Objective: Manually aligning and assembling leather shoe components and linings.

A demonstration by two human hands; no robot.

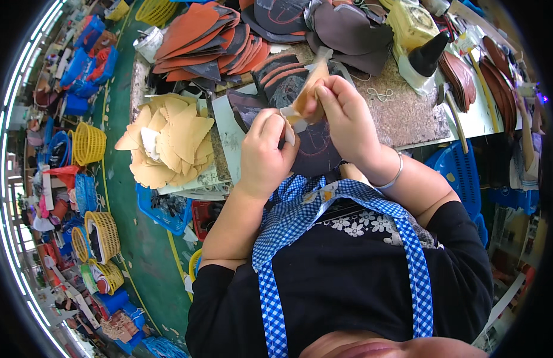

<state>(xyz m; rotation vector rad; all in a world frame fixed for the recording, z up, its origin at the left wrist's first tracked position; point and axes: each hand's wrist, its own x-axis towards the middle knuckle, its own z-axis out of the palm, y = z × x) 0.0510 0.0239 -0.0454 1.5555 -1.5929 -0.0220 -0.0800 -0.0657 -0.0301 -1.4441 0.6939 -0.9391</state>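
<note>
Both of my hands are raised in front of my chest, above the near edge of the workbench. My right hand (349,116) pinches a thin tan cut piece (313,81) that sticks up past its fingers. My left hand (265,149) is closed on the lower left end of the same piece, where a whitish edge shows. Just beneath my hands lie dark, rounded shoe-upper pieces (317,152), partly hidden by the fingers. To the left, a loose heap of similar tan pieces with zigzag edges (180,140) sits at the bench corner.
Red-edged dark cut pieces (199,39) are stacked at the back. A yellowish container (414,27), a black-tipped bottle (428,56) and a hammer (454,116) stand or lie to the right. Blue baskets (163,209) sit below the bench; yellow baskets (88,144) line the green floor (130,238).
</note>
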